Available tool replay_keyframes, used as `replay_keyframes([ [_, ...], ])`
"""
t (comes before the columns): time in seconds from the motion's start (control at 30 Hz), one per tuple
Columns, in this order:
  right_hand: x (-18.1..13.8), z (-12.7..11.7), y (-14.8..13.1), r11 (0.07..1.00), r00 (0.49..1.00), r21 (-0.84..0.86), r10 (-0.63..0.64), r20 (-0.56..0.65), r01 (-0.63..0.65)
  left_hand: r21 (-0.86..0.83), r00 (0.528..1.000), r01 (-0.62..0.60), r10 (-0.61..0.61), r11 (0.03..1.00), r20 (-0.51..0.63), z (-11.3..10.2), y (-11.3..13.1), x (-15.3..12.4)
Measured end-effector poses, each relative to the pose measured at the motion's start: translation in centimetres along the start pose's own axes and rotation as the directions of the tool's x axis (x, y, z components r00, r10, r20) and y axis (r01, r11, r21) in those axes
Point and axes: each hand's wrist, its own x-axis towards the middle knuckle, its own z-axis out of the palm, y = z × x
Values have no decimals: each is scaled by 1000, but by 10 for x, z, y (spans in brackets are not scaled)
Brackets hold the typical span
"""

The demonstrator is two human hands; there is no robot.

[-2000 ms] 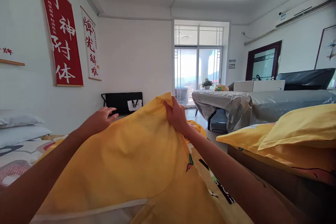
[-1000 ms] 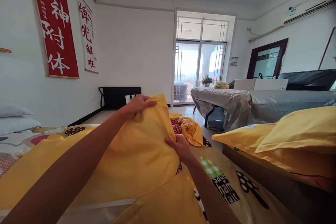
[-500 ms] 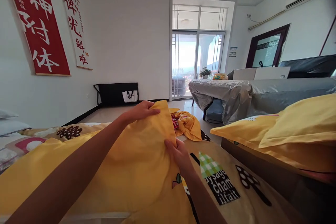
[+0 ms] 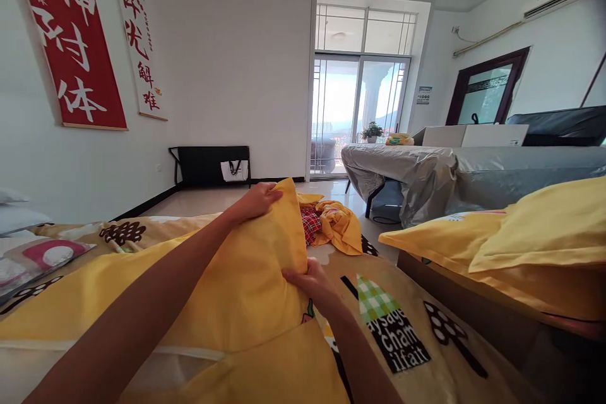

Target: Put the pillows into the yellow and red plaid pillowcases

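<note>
A yellow pillow in its pillowcase (image 4: pixel 246 278) stands propped on the bed in front of me. My left hand (image 4: pixel 255 199) grips its far top corner, fingers curled over the edge. My right hand (image 4: pixel 307 284) pinches the lower right edge of the same pillowcase. Under it lies a tan patterned bedspread (image 4: pixel 402 322) with dark printed words and mushroom shapes. The white open end of the pillowcase (image 4: pixel 156 366) is near me at the bottom left.
A crumpled yellow and red-checked cloth (image 4: pixel 331 227) lies at the bed's far end. Another yellow pillow (image 4: pixel 534 233) rests on a bed at the right. A grey-covered table (image 4: pixel 440 173) stands ahead; white pillows (image 4: pixel 14 218) sit at far left; red banners (image 4: pixel 71 44) hang on the wall.
My left hand went from open in the air to gripping the pillow's top corner. My right hand slid from the top down to the lower right edge. The pillow sank lower on the bed.
</note>
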Motion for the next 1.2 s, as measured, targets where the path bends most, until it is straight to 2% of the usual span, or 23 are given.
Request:
replay_keyframes([
  [0.1, -4, 3, -1, 989, 990, -81, 127, 60, -122, 26, 998, 32, -31, 999, -57, -19, -6, 1],
  [0.23, -7, 6, -2, 938, 972, -258, 231, -42, -234, -4, 993, 58, -58, 998, -101, -37, -11, 0],
  [0.33, -13, 2, -12, 892, 976, -397, 210, -61, -217, -36, 992, 63, -66, 997, -109, -42, -11, -1],
  [0.5, -19, -17, -23, 816, 985, -568, 164, 55, -104, -69, 996, 62, -66, 996, -64, -43, -13, -1],
  [0.57, -15, -19, -19, 821, 984, -562, 166, 71, -98, -71, 997, 51, -54, 996, -51, -41, -15, 0],
  [0.63, -10, -15, -12, 886, 992, -458, 113, 50, -78, -61, 999, 32, -35, 998, -39, -35, -16, 1],
  [0.7, -4, -6, -5, 946, 1000, -325, 6, -23, -14, -28, 1000, 8, -8, 1000, -21, -27, -16, 2],
  [0.77, -1, 1, -1, 968, 994, -249, -54, -94, 29, 27, 1000, -20, 20, 999, -16, -18, -16, 4],
  [0.93, 3, -3, -5, 985, 984, -171, -53, -169, 24, 195, 990, -53, 77, 979, -116, -11, -21, 11],
  [1.07, 0, -8, -6, 966, 986, -259, -37, -165, -7, 291, 984, -14, 65, 957, -168, -20, -29, 15],
  [1.2, -12, -1, -11, 882, 996, -463, 71, -60, -91, 352, 953, 65, 46, 934, -300, -35, -38, 19],
])
